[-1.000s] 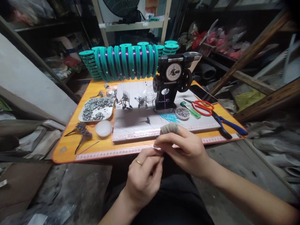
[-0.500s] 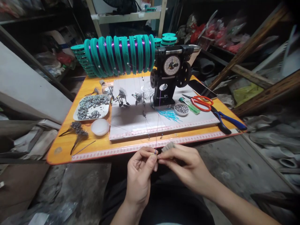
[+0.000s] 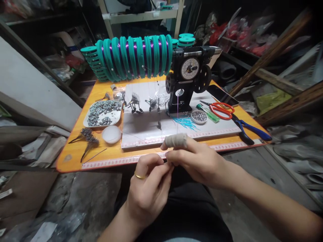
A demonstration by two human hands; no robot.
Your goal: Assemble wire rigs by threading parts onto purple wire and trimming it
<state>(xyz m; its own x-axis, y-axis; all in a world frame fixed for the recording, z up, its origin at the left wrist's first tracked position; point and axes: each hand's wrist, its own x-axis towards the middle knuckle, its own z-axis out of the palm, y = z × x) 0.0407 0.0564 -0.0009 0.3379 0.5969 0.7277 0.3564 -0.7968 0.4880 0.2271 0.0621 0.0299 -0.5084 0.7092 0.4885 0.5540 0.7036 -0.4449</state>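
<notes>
Purple line [image 3: 178, 111], thin as a hair, runs down from the black winding machine [image 3: 188, 79] at upper centre of the frame toward the two hands low in the middle, though its lower stretch is too fine to follow. The left hand [image 3: 147, 188], with a gold ring [image 3: 139, 175] on one finger, has thumb and forefinger pressed together in a pinch just in front of the near edge of the orange table [image 3: 75, 151]. The right hand [image 3: 196, 159] meets it fingertip to fingertip, also pinching, its forefinger wrapped in a beige bandage [image 3: 176, 140]; what sits between the fingertips is too small to tell. Behind the machine, to its left, lies a row of teal spools [image 3: 135, 57] wound with purple. A white board [image 3: 151, 129] covers the middle of the table, with small dark tackle pieces [image 3: 136, 106] and a scatter of blue slivers [image 3: 185, 122] on it. At the left sit a tray of grey sleeves [image 3: 103, 113] and a white dish [image 3: 111, 133]; at the right, red-handled scissors [image 3: 220, 110] and blue-handled pliers [image 3: 248, 131].
</notes>
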